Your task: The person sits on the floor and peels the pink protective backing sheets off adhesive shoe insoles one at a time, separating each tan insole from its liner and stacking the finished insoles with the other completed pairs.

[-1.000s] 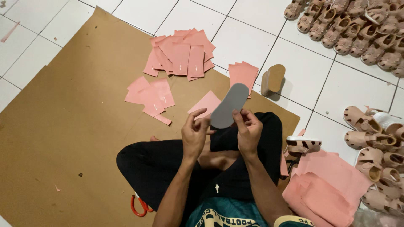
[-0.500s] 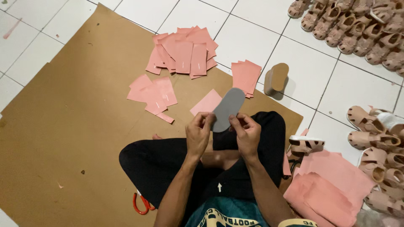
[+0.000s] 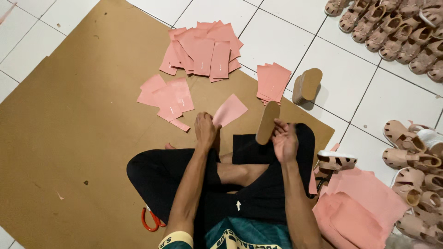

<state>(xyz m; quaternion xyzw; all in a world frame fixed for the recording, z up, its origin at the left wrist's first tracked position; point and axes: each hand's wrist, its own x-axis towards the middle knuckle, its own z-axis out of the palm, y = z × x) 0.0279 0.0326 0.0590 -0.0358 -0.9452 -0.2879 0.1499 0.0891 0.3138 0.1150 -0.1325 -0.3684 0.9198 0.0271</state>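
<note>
Brown cardboard sheet [image 3: 69, 138] covers the tiled floor in the head view, with someone sitting cross-legged on it. Right hand [image 3: 285, 142] is closed around a tan shoe insole [image 3: 267, 122], holding it upright just above the knee. Left hand [image 3: 206, 130] reaches down to a single pink paper piece [image 3: 230, 109] on the cardboard, fingertips pinching its near edge. More pink pieces [image 3: 203, 51] piled further out, sandals [image 3: 406, 152] off to the right, red scissors [image 3: 150, 220] by the leg

Sandals [image 3: 392, 32] fill the upper right; more sandals [image 3: 415, 157] sit at right. Red scissors [image 3: 150, 220] lie bottom centre on cardboard [image 3: 69, 138].
</note>
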